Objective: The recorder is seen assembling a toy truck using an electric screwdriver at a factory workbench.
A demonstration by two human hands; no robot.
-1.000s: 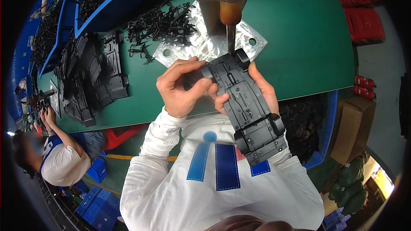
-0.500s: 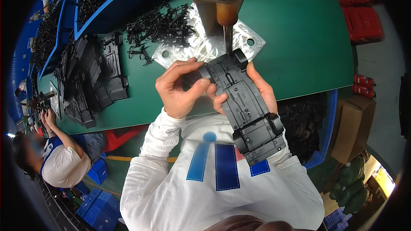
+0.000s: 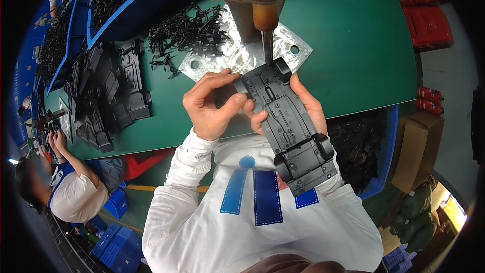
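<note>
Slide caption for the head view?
Right hand holding a black chassis, left hand at its upper-left corner, brown-handled tool by its top end, green table beyond.

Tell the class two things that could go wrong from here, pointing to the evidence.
The metal rod appears to meet the far end of the black base, close to the left hand; a slip might hurt the fingers. The base's near end juts past the table, so if the right hand loosens, it could drop.

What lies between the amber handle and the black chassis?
A metal shaft: in the head view, it runs from the amber handle to the upper edge of the black chassis.
</note>
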